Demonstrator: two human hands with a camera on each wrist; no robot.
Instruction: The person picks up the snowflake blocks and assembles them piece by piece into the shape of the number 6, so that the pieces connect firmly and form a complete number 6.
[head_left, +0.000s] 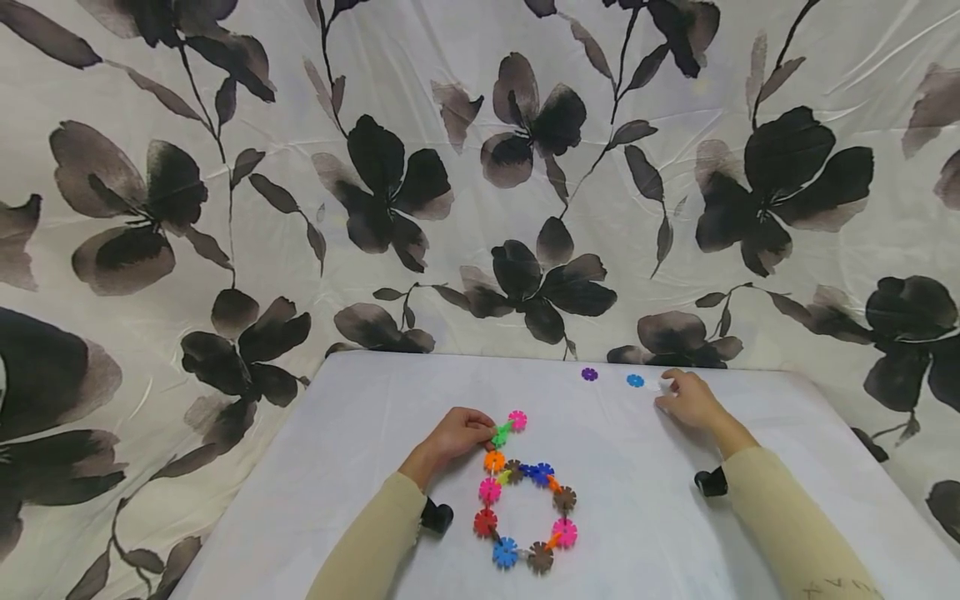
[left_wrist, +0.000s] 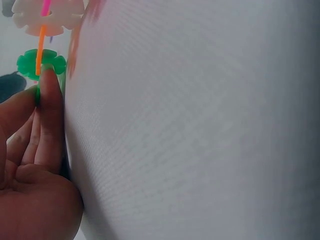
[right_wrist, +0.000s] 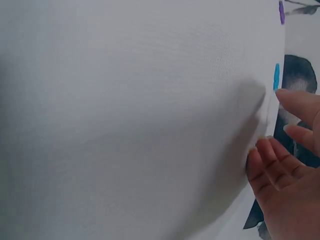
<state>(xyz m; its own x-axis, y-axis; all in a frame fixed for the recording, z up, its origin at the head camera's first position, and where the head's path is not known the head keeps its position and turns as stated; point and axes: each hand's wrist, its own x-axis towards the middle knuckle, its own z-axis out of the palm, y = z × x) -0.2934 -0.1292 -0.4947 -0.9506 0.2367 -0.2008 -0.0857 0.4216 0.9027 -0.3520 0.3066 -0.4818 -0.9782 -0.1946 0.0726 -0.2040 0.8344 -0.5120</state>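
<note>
My left hand (head_left: 459, 433) pinches a green snowflake disc (head_left: 500, 437) near the top end of a chain of interlocking plastic snowflake discs. In the left wrist view, thumb and fingertip meet on the green disc (left_wrist: 27, 64), which has an orange piece slotted into it. A pink disc (head_left: 517, 420) forms the chain's free tip; below, an orange disc (head_left: 494, 461) leads into a closed ring of pink, red, brown and blue discs. At the far right, my right hand (head_left: 692, 402) has its fingers spread and parted, beside a loose light-blue disc (head_left: 635, 381). A fingertip reaches close to that disc (right_wrist: 276, 76) in the right wrist view.
A loose purple disc (head_left: 590, 374) lies near the table's back edge, left of the light-blue one. The white-covered table (head_left: 360, 392) meets a floral cloth backdrop (head_left: 465, 208) behind. Black wrist straps (head_left: 437, 517) show at both sleeves.
</note>
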